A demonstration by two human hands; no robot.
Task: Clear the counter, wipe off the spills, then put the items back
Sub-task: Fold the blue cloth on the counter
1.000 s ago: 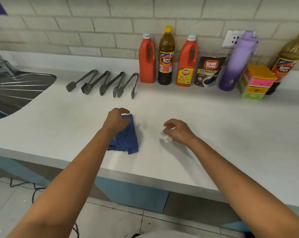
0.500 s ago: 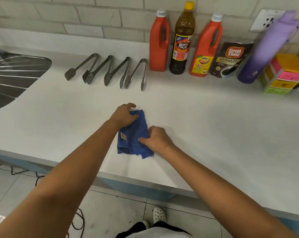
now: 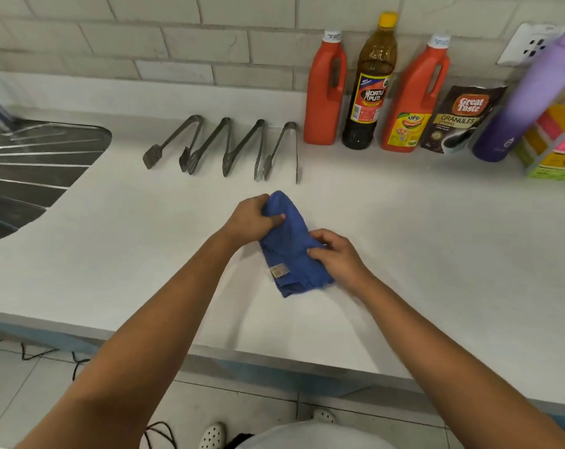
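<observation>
Blue cloth [image 3: 291,244] bunched, long axis near-to-far, left hand [image 3: 252,218] gripping far end, right hand [image 3: 336,257] pinching

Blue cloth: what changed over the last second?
The right hand came across from the bare counter and took hold of the blue cloth; now both hands grip it, the left hand bunching its far end upward. Tongs and bottles at the wall stayed put.

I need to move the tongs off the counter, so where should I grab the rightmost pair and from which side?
Grip the rightmost tongs near the joined hinge end at the back, coming from above. They lie flat with the arms splayed open toward you, so the narrow hinge is probably the easiest one-hand pinch. Both hands now hold the blue cloth.
</observation>
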